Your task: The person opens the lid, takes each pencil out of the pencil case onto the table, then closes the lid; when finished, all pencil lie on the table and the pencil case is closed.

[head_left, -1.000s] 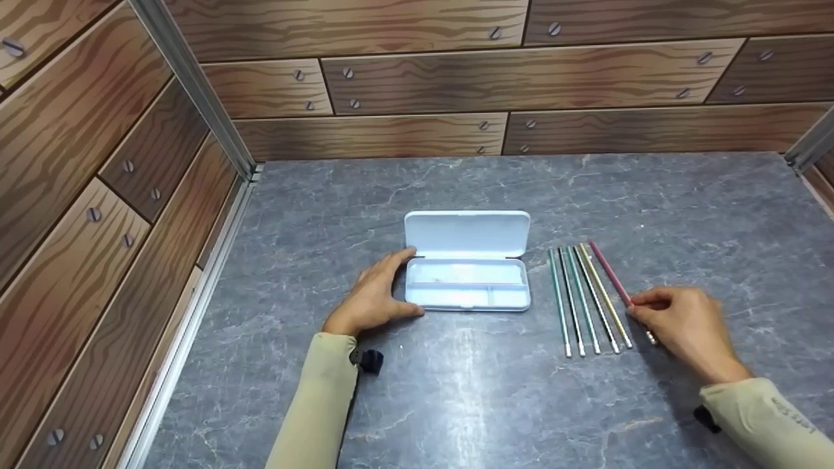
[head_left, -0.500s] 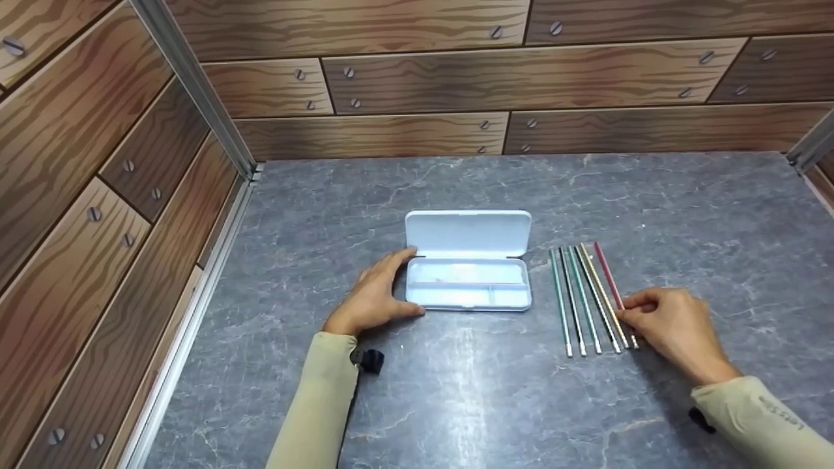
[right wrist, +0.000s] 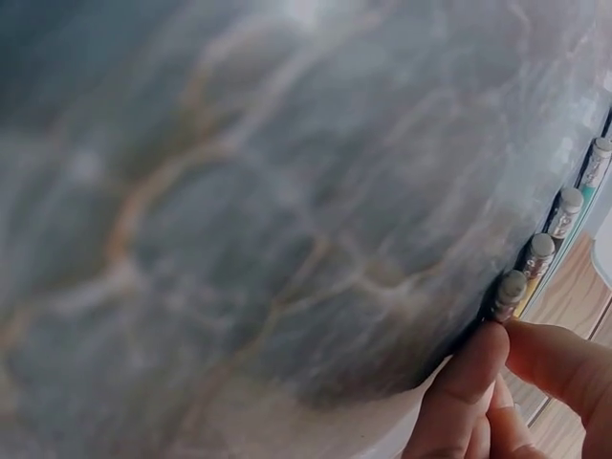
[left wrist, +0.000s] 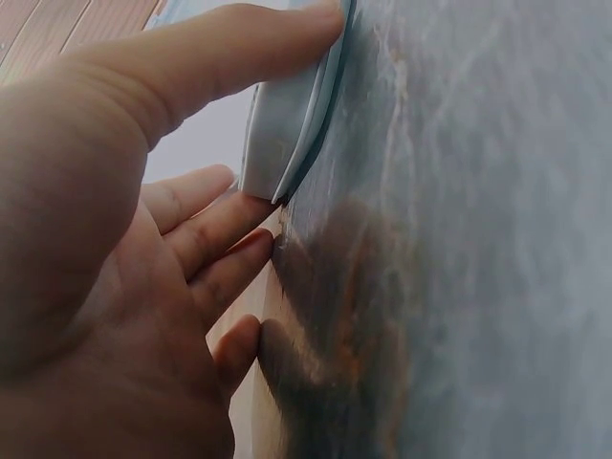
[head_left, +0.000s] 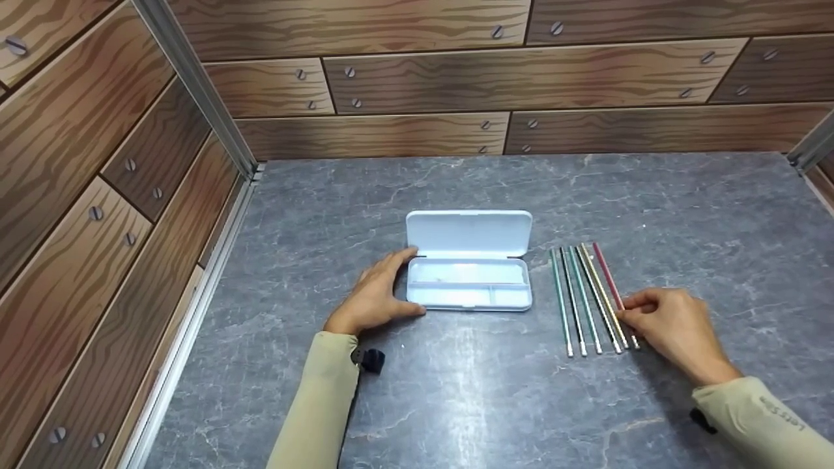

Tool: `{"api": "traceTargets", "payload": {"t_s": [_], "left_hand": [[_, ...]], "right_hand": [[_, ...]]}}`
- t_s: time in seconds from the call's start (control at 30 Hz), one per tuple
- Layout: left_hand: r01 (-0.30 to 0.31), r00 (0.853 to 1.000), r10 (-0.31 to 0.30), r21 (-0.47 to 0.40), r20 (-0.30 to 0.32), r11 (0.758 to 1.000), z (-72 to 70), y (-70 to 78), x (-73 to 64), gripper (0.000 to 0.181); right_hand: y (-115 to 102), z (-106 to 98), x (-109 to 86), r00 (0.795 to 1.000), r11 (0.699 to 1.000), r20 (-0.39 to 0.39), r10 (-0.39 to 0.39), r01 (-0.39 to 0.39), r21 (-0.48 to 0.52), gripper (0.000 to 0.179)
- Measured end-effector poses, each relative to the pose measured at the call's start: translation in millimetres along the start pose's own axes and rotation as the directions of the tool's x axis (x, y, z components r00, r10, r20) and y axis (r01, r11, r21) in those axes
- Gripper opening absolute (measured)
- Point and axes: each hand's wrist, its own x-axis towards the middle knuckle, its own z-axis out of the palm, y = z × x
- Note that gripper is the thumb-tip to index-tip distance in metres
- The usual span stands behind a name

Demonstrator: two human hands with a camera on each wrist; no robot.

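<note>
A pale blue pencil case lies on the table, its lid raised at the back and its compartments bare. My left hand holds the case's left end, thumb at the front corner and index finger at the back one. In the left wrist view the thumb stretches along the case and the other fingers lie behind its end. My right hand pinches a red pencil near its eraser end between thumb and fingertips. Left of it lies a row of several pencils, among them a teal pencil and a gold pencil.
Grey marbled tabletop spreads around the case and pencils. Wood-pattern panels stand at the back and left, with a metal rail along the left edge. Silvery eraser ends line up in the right wrist view.
My right hand has shifted left with the red pencil, bringing its eraser end beside the row and turning it closer to parallel. The left hand and case have stayed put.
</note>
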Motion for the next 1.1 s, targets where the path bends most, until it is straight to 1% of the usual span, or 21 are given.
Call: {"api": "traceTargets", "payload": {"t_s": [0.13,0.23,0.43,0.6,0.77,0.87,1.0,1.1], "left_hand": [[-0.002,1.0,0.002,0.004,-0.003,1.0,-0.7,0.8,0.3,0.108],[0.0,1.0,0.0,0.009,-0.002,1.0,-1.5,2.1,0.2,0.108],[-0.006,1.0,0.006,-0.003,-0.003,1.0,-1.0,0.9,-0.3,0.108],[-0.025,1.0,0.025,-0.022,-0.007,0.999,-0.1,-1.8,-0.2,0.108],[-0.008,1.0,0.008,-0.025,-0.007,1.0,-1.2,-2.6,-0.5,0.109],[0.004,1.0,-0.004,-0.021,-0.002,1.0,-1.9,-0.8,-1.1,0.109],[0.017,1.0,-0.017,-0.008,0.0,1.0,-1.6,1.1,-0.9,0.11],[0.02,1.0,-0.02,-0.001,0.001,1.0,-1.7,2.1,0.2,0.109]], "right_hand": [[-2,-3,0.7,1.0,1.0,0.006,0.009,-0.009,0.016,0.03],[-6,-5,3.0,1.0,1.0,-0.005,0.005,-0.005,0.025,0.031],[-22,-4,13.0,0.993,0.997,-0.08,-0.082,0.082,0.0,0.028],[-46,4,20.1,0.986,0.988,-0.093,-0.14,0.145,0.048,0.026],[-77,17,28.8,0.973,0.974,-0.107,-0.206,0.215,0.073,0.022],[-93,24,35.1,0.968,0.965,-0.086,-0.237,0.245,0.098,0.021],[-108,35,41.5,0.962,0.954,-0.062,-0.264,0.27,0.13,0.019],[-115,43,44.2,0.955,0.945,-0.063,-0.289,0.295,0.142,0.017]]}}
